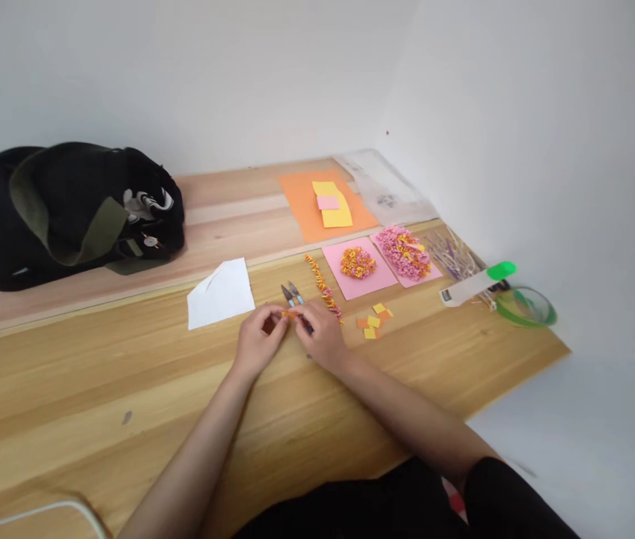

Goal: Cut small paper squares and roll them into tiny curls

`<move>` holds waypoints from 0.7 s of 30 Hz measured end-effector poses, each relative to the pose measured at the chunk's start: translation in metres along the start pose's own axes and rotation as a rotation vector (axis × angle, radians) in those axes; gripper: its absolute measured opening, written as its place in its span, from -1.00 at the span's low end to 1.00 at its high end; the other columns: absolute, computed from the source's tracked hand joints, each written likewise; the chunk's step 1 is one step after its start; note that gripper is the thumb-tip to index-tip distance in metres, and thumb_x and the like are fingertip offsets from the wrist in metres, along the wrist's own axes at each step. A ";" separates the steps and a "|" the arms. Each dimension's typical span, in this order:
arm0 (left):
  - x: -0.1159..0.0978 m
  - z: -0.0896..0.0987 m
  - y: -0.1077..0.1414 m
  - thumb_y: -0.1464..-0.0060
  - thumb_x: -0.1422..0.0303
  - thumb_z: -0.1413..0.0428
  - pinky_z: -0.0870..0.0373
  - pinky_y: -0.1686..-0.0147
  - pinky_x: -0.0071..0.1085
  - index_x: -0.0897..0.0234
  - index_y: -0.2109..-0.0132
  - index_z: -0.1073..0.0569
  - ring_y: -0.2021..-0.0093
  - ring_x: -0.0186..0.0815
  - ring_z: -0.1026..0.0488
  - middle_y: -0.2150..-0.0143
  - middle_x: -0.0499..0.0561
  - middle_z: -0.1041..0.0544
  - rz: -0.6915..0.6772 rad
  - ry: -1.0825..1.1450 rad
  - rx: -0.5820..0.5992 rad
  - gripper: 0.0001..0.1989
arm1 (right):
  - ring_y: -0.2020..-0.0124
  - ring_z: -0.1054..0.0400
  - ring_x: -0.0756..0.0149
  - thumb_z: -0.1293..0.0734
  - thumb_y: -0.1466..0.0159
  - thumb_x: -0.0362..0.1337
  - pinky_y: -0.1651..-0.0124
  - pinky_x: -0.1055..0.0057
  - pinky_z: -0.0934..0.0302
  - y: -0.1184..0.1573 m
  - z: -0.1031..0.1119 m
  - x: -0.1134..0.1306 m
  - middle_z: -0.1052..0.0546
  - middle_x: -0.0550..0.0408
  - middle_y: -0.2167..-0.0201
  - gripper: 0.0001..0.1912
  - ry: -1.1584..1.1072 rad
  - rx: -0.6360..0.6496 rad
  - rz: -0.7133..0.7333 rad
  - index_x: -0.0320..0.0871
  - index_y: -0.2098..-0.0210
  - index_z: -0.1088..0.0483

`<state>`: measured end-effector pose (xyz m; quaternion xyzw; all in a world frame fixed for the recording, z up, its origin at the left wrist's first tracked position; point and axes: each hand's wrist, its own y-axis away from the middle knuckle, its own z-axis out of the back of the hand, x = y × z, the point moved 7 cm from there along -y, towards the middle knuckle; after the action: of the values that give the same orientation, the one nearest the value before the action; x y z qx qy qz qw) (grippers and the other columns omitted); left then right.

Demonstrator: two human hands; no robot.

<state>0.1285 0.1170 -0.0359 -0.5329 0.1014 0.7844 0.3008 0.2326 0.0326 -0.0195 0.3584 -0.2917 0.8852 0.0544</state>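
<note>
Between my left hand (261, 337) and my right hand (320, 333), the fingertips pinch a small orange piece (289, 314), too small to make out fully. Two dark-tipped pen-like tools (289, 293) lie just beyond my fingers, partly hidden by my right hand. A row of small orange and pink twisted pieces (320, 283) runs beside them. Small yellow and orange paper squares (374, 322) lie right of my right hand. Farther back, a pink sheet (354, 288) bears an orange heap (357, 263), and a pink and orange heap (403, 253) sits on another pink sheet.
A white paper (219, 296) lies left of my hands, with a black bag (70, 213) behind it. At the back are an orange sheet (300, 209) and a clear plastic bag (385, 183). White sticks (455, 258), a green-ended tool (478, 284) and green tape (525, 307) lie right.
</note>
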 end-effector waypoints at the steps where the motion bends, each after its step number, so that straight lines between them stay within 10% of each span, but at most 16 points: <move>1: 0.000 0.000 0.000 -0.03 0.25 -0.10 -0.32 0.37 -0.42 0.28 0.32 -0.50 0.43 -0.32 -0.41 0.41 -0.01 -0.52 0.001 0.005 -0.004 -0.81 | 0.24 -0.41 0.23 -0.18 -0.26 -0.45 0.14 0.32 -0.29 0.000 0.000 0.000 -0.55 -0.03 0.31 -0.76 -0.002 0.001 -0.003 -0.18 0.20 -0.45; 21: 0.004 0.006 -0.001 0.09 0.21 -0.15 -0.38 0.24 -0.34 0.26 0.40 -0.53 0.32 -0.22 -0.47 0.36 0.04 -0.60 0.163 0.227 -0.006 -0.79 | 0.37 -0.30 0.27 -0.20 -0.28 -0.31 0.28 0.36 -0.19 -0.004 0.005 -0.006 -0.41 0.07 0.48 -0.81 -0.130 0.002 -0.136 -0.14 0.45 -0.36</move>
<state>0.1229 0.1221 -0.0372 -0.6091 0.1756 0.7412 0.2210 0.2412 0.0335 -0.0183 0.4342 -0.2689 0.8545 0.0951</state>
